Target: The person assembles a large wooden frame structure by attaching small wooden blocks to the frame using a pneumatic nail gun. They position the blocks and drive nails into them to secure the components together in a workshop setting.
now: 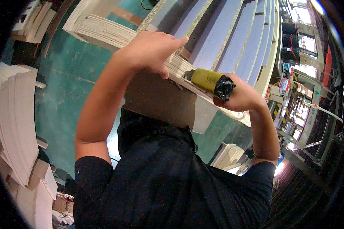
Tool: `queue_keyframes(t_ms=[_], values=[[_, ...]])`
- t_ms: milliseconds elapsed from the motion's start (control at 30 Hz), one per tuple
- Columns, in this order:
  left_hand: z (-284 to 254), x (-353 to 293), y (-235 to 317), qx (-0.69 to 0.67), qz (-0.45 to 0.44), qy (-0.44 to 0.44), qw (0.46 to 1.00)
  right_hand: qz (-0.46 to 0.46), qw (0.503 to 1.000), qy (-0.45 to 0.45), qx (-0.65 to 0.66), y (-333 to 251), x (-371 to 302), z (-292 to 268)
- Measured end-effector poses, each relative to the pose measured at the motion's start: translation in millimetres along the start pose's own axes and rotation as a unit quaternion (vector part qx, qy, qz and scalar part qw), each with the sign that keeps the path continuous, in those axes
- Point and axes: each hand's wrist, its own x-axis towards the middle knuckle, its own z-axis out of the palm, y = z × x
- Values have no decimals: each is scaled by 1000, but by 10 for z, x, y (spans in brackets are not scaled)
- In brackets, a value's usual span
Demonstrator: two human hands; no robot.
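Note:
My right hand [240, 93] is wrapped round a yellow power tool [206, 81] with a black rear end. Its dark narrow front end points left, close to the edge of a wooden frame [99, 28]. The shape is like a drill or nailer; I cannot tell which. My left hand [151, 51] is over the same edge, farther left, with thumb and forefinger apart and nothing seen between them. Whether it touches the wood is not plain. Inside the frame stand several long bluish-grey panels [206, 47] with pale, rough edges, side by side.
A brown board [153, 93] is below the frame's near edge. Tall stacks of pale boards [17, 118] stand at the left on the green floor [61, 103]. More cut boards [34, 23] lie at the far left. Dark cylinders [289, 42] and racks line the right side.

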Motion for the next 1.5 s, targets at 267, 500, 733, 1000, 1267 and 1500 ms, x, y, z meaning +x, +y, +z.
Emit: queue_keyframes(t_ms=[267,500,733,1000,1267,1500], values=[[-412,-333,-251,-74,88,132,985,-48,998,42,17,-22,62,-52],[-747,-409,-771,-2,31,37,999,-94,995,39,-12,-620,476,-309],[-681,-361,-913,10,38,-4,999,-72,997,-3,4,-967,933,-405],[-714,-375,-800,21,-11,-16,1000,-113,993,1,19,-1039,1053,-359],[-808,-359,-730,-11,-56,-54,997,-165,985,-4,-49,-965,1048,-350],[-789,-394,-719,32,-40,-20,998,-137,989,10,-61,-999,1030,-332]])
